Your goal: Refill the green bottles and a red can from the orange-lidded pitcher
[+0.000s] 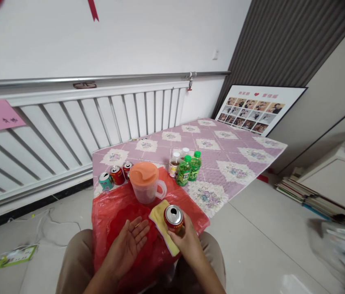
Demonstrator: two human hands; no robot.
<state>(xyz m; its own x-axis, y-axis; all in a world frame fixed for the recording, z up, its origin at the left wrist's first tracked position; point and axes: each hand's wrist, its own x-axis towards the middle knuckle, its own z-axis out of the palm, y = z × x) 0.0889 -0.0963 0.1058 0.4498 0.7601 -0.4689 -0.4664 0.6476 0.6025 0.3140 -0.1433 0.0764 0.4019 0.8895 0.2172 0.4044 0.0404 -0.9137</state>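
Right hand [187, 245] wraps a red aluminium drink can [174, 219], opened top up, low centre of frame, over a yellow cloth [160, 222]. Left hand [129, 245] lies open, palm up, empty on red plastic sheet [111, 212]. Judgement: keep can upright, grip firm, clear of orange-lidded clear jug [145, 183].

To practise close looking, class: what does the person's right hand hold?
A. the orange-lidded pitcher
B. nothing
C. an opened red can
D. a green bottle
C: the right hand grips an opened red can beside the yellow cloth, while the left hand lies open, palm up.
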